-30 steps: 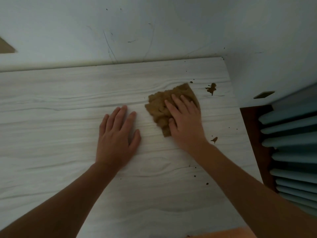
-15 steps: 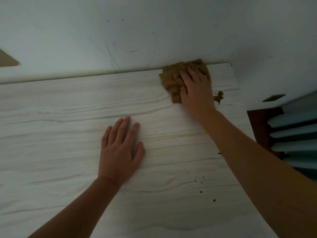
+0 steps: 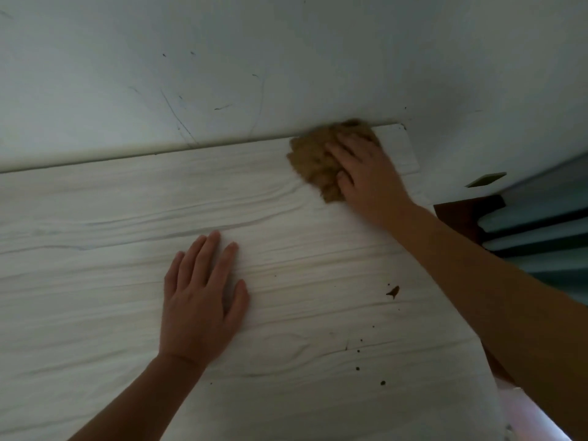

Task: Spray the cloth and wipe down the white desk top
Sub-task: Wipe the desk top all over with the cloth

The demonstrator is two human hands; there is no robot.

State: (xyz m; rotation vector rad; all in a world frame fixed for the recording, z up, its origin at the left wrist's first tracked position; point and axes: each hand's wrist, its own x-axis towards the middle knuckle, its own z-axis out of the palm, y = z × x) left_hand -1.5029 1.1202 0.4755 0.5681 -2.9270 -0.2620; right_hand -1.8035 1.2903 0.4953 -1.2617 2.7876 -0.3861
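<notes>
The white wood-grain desk top [image 3: 95,313] fills most of the head view. A crumpled brown cloth [image 3: 315,160] lies at the desk's far right corner, against the wall. My right hand [image 3: 366,173] presses flat on the cloth with straight fingers, covering its right part. My left hand [image 3: 200,300] rests palm down on the bare desk near the middle, fingers straight and spread. No spray bottle is in view.
A scuffed white wall [image 3: 222,74] runs along the desk's far edge. A brown stain [image 3: 393,291] and several small dark specks [image 3: 358,368] mark the desk near its right edge. Teal slats [image 3: 541,243] stand to the right of the desk.
My right hand pushed the cloth from mid-desk to the far right corner by the wall. The larger brown stain near that corner no longer shows. My left hand stayed flat.
</notes>
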